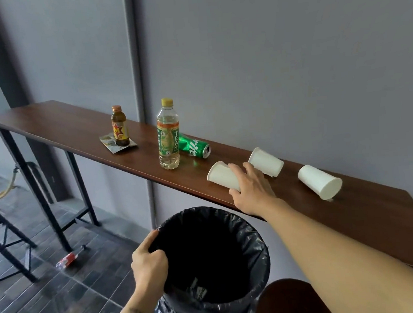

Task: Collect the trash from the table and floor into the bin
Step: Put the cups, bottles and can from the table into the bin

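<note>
Closest in, the left hand point(148, 262) pinches the rim of the black-lined bin point(236, 299), thumb outside and fingers curled over the edge, holding it just below the counter point(62, 128). Something small already lies at the bottom of the liner. Up on the counter the right hand point(251, 190) reaches across, its grip spread and wrapping the nearest white paper cup point(220, 176), which lies on its side; thumb underneath at the near edge, fingers draped over the top, though whether it has truly closed yet is hard to call. Two more paper cups point(266, 162) lie tipped over further along to the right, a green can point(195, 147) rests on its side behind a standing tea bottle point(168, 137), and a small brown bottle point(119, 126) stands on a wrapper point(109, 145). Down on the floor lies a crushed bottle point(69, 260). The smart play here: squeeze lightly, since thin paper crumples, lift clear of the edge, and drop straight down into the bin waiting right beneath.
</note>
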### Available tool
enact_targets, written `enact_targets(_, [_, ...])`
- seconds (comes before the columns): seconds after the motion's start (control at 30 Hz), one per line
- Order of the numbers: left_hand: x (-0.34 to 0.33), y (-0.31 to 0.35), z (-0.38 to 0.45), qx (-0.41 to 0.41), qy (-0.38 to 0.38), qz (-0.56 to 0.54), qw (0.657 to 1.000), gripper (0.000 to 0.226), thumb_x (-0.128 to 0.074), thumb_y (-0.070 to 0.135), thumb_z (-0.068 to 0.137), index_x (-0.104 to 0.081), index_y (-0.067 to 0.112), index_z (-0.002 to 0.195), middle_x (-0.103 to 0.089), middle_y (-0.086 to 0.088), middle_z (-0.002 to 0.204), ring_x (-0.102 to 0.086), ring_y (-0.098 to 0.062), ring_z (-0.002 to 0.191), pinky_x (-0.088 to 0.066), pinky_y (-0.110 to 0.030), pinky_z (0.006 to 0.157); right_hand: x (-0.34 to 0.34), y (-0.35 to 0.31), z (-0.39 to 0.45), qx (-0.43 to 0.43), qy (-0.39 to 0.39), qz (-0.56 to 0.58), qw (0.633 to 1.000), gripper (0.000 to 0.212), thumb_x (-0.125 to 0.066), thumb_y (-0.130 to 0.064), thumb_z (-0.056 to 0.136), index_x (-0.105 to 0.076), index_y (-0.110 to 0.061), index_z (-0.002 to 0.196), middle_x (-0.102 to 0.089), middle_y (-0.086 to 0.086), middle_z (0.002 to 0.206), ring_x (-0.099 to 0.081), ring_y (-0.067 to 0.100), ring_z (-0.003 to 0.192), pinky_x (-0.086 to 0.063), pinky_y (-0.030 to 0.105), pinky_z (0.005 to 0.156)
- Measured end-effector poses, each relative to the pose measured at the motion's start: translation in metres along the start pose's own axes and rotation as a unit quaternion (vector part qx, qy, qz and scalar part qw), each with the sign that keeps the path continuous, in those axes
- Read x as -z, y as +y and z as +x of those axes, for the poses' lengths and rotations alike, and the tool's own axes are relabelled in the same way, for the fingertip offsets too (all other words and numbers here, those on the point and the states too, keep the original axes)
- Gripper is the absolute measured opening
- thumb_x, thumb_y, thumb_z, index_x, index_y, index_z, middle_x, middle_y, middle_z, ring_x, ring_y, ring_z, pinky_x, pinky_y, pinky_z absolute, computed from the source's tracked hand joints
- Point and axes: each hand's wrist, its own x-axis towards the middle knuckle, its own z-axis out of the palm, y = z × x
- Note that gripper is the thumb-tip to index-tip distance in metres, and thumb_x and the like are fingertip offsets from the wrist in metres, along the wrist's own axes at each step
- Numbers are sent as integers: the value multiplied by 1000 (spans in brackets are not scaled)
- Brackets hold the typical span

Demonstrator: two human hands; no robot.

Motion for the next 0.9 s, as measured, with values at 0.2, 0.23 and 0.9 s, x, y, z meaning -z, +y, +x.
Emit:
enact_targets(0.2, [-4,1,1,4,-5,-7,1000,75,-37,-12,77,-65,29,133,-73,1,104,-59,-19,49,-51,-29,45,-20,3,7,16,2,77,997,63,-54,-16,91,-29,-33,146,-41,9,123,-52,35,106,-48,47,90])
enact_targets(0.23, [-4,1,2,4,-1,-11,1000,75,-38,-12,77,-65,30,133,-73,0,107,-61,-19,49,-53,-29,46,-21,3,5,25,24,86,996,63,-53,-14,90,-31,-33,146,-41,8,120,-52,33,104,-49,46,88])
enact_targets(0.9, [-31,6,7,-16,-17,-6,1000,73,-37,-8,75,-68,29,131,-74,-1,114,-60,-16,52,-47,-23,43,-14,4,-96,161,47,156,973,52,-57,-28,85,-48,-24,136,-43,-5,133,-49,16,117,-48,32,94])
